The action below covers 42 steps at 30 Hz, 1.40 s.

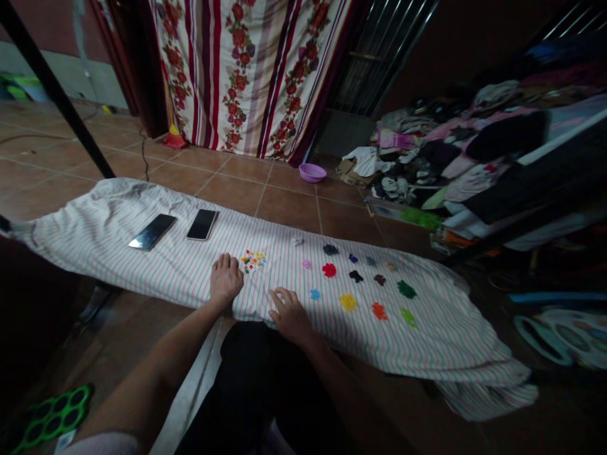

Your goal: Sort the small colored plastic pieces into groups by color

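Note:
My left hand (226,277) rests on the striped cloth (190,272), just left of a pile of mixed coloured pieces (253,260); its fingers lie close together, and whether anything is beneath them is hidden. To the right of that pile, my right hand (290,311) hovers at or just above the cloth's near edge, fingers apart and holding nothing visible. Small piles sorted by colour spread over the right half, among them light blue (315,294), pink (306,264), red (329,270), yellow (348,302), orange (379,311), black (355,276) and dark green (406,289).
Two phones, one (152,232) farther left and another (203,225) beside it, lie on the cloth. Beyond, a purple basin (312,172) sits on the tiled floor before a floral curtain (246,76). Clothes (455,139) are heaped at the right.

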{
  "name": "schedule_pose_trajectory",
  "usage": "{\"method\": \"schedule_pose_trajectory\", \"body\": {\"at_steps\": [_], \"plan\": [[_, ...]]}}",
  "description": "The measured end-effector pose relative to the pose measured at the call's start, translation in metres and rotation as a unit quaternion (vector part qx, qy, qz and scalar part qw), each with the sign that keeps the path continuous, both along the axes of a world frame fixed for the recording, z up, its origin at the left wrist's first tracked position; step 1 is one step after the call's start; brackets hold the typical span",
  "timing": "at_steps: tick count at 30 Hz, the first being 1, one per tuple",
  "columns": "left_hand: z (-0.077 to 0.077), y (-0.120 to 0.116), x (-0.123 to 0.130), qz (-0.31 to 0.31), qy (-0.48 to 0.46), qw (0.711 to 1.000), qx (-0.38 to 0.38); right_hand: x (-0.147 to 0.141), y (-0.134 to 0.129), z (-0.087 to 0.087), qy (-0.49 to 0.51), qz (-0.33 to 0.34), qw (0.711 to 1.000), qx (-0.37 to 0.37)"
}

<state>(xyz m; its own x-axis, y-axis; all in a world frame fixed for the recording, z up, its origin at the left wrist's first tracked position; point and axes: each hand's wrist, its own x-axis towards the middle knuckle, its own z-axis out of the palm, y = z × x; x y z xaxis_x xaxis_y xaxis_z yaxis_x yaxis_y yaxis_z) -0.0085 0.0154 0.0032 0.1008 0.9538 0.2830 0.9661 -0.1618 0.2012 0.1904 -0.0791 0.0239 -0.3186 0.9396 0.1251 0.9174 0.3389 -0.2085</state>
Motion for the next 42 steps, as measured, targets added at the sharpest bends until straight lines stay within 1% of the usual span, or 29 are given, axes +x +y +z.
{"method": "schedule_pose_trajectory", "body": {"at_steps": [3, 5, 7, 9, 10, 12, 13, 16, 19, 22, 26, 31, 35, 38, 42], "plan": [[0.000, 0.000, 0.000, 0.001, -0.005, 1.000, -0.006, 0.002, 0.004, -0.003, 0.000, -0.002, 1.000, 0.006], [-0.001, 0.001, -0.001, 0.000, -0.011, 1.000, -0.005, 0.003, 0.012, -0.004, 0.005, -0.001, 1.000, 0.000], [-0.001, 0.001, -0.001, -0.002, -0.015, 1.000, 0.002, 0.004, 0.026, -0.002, 0.018, 0.006, 0.999, -0.030], [-0.002, 0.001, -0.001, -0.003, -0.013, 1.000, 0.015, 0.002, 0.043, 0.002, 0.031, 0.012, 0.996, -0.086], [-0.002, 0.001, 0.000, -0.003, -0.011, 1.000, 0.022, -0.001, 0.053, 0.005, 0.037, 0.004, 0.994, -0.107], [-0.003, 0.001, 0.000, 0.001, -0.006, 0.999, 0.038, -0.009, 0.071, 0.012, 0.034, -0.018, 0.990, -0.135], [-0.003, 0.002, 0.000, 0.003, -0.004, 0.999, 0.043, -0.016, 0.079, 0.015, 0.034, -0.025, 0.990, -0.138], [-0.005, 0.002, 0.000, 0.006, -0.007, 0.999, 0.054, -0.039, 0.103, 0.021, 0.036, -0.029, 0.993, -0.112], [-0.006, 0.004, 0.000, 0.010, -0.011, 0.998, 0.056, -0.061, 0.124, 0.023, 0.030, -0.031, 0.995, -0.095], [-0.008, 0.004, 0.001, 0.011, -0.008, 0.998, 0.057, -0.075, 0.137, 0.022, -0.001, -0.045, 0.993, -0.109], [-0.008, 0.005, 0.001, 0.010, -0.005, 0.998, 0.057, -0.080, 0.145, 0.016, -0.015, -0.058, 0.989, -0.132], [-0.008, 0.004, 0.001, 0.009, -0.004, 0.998, 0.061, -0.080, 0.148, 0.005, 0.042, -0.084, 0.988, -0.125], [-0.008, 0.004, 0.000, 0.009, -0.004, 0.998, 0.064, -0.078, 0.146, -0.002, 0.105, -0.100, 0.985, -0.092], [-0.007, 0.004, 0.000, 0.009, -0.005, 0.998, 0.065, -0.074, 0.143, -0.008, 0.168, -0.081, 0.981, -0.055], [-0.006, 0.004, -0.001, 0.005, -0.007, 0.998, 0.066, -0.065, 0.140, -0.017, 0.254, -0.067, 0.965, -0.012]]}}
